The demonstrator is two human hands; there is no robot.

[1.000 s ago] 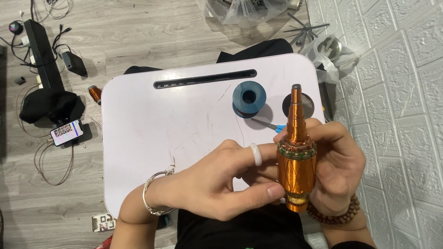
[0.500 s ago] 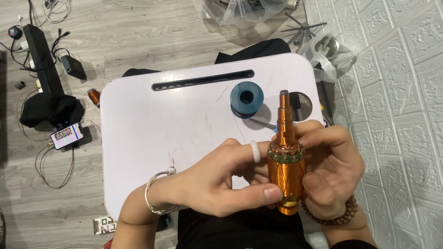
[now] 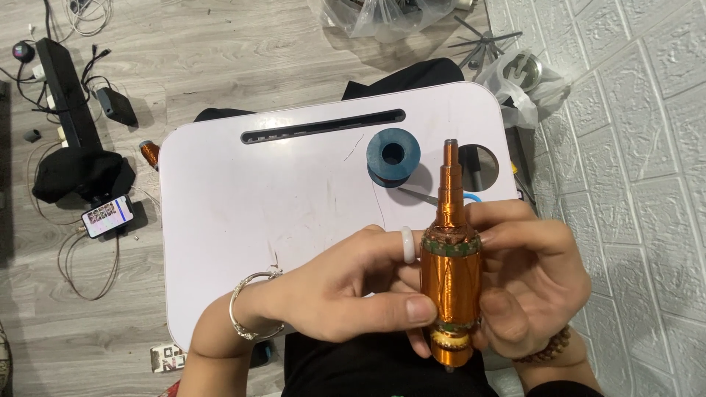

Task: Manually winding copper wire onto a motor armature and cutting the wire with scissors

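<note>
Head view
Motor rotor (image 3: 450, 290): upright, copper-coloured, shaft pointing far, held above the near right edge of the white lap table (image 3: 243, 213).
Left hand (image 3: 346, 294): fingers clamped on the rotor's left side, thumb across its lower body, white ring beside the top.
Right hand (image 3: 533, 283): fingers wrapped round the rotor's right side, thumb low.
Blue spool (image 3: 393, 156): on the table, far of the shaft.
Phone (image 3: 107, 216): on the floor, left.

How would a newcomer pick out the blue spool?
Start at the white lap table with the long slot along its far edge. Just below the slot's right end sits the blue spool, beside a round hole. It is the only blue, ring-shaped thing there.
</note>
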